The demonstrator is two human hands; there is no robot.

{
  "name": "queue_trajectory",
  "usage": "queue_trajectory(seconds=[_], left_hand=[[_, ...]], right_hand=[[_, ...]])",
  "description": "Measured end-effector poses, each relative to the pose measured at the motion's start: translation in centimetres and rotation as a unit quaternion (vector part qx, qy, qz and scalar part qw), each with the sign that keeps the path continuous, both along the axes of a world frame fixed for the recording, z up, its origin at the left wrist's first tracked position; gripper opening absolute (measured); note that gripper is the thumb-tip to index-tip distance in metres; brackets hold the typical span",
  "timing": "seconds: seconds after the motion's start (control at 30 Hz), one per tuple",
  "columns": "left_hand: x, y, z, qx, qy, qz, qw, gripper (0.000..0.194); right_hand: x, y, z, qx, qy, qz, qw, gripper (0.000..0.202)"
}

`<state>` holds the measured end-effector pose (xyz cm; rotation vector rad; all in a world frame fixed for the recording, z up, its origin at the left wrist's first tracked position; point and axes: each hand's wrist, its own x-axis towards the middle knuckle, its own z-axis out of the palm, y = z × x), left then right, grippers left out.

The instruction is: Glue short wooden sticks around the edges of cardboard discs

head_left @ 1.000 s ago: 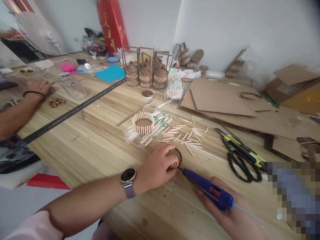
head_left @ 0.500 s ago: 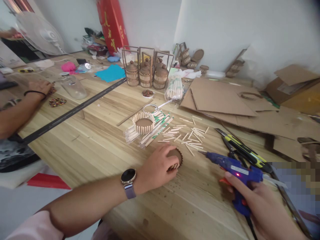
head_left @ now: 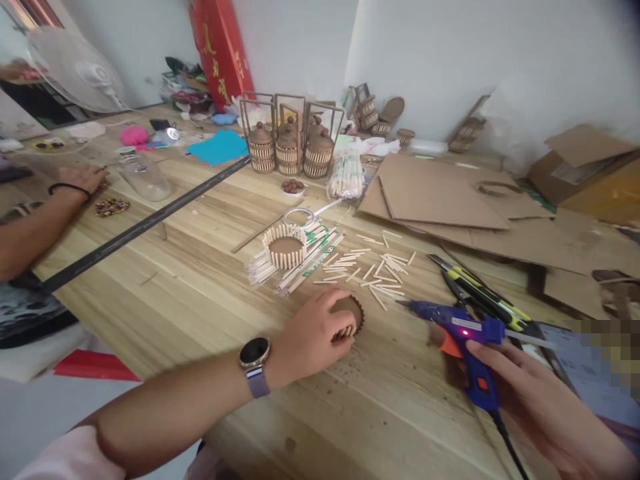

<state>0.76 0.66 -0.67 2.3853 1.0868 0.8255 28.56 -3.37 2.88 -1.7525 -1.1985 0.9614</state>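
Observation:
My left hand (head_left: pixel 317 330), with a watch on its wrist, grips a small round brown cardboard piece (head_left: pixel 356 312) with a ridged rim, low over the table. At the right, my right hand (head_left: pixel 525 393) holds a blue glue gun (head_left: pixel 463 323) by its handle, thumb on the near side, other fingers partly hidden. Its red light is lit, its orange trigger shows, and its nozzle points left toward loose short sticks (head_left: pixel 385 287). Beyond my left hand, a cardboard disc ringed with upright sticks (head_left: pixel 285 250) rests on wrapped sticks (head_left: pixel 313 260).
Lidded baskets (head_left: pixel 287 150) in frames stand at the back, near a dish of brown beads (head_left: pixel 293 187). Cardboard sheets (head_left: pixel 440 193) and a yellow-black cutter (head_left: pixel 483 290) lie right. Another person's hand (head_left: pixel 80 180) is at the left, near a clear jar (head_left: pixel 145 177).
My right hand's grip has shifted around the glue gun, which has turned slightly and moved a little left, showing more of its handle and trigger. My left hand has hardly moved.

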Motion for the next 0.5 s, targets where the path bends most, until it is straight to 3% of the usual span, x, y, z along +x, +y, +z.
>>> queue_trajectory(seconds=[0.1, 0.2, 0.37, 0.5], left_hand=[[-0.1, 0.0, 0.0, -0.002, -0.003, -0.006, 1.000, 0.009], [-0.1, 0.1, 0.2, -0.004, -0.003, -0.009, 1.000, 0.009], [-0.2, 0.1, 0.2, -0.005, -0.003, -0.010, 1.000, 0.008], [-0.2, 0.1, 0.0, -0.002, -0.004, -0.013, 1.000, 0.009]], right_hand=[[0.2, -0.7, -0.6, -0.111, 0.200, -0.029, 0.973, 0.017], [-0.2, -1.1, -0.9, -0.126, 0.249, -0.035, 0.960, 0.015], [-0.6, -0.8, -1.0, -0.110, 0.233, -0.037, 0.966, 0.011], [0.2, 0.0, -0.7, -0.113, 0.109, 0.017, 0.987, 0.022]])
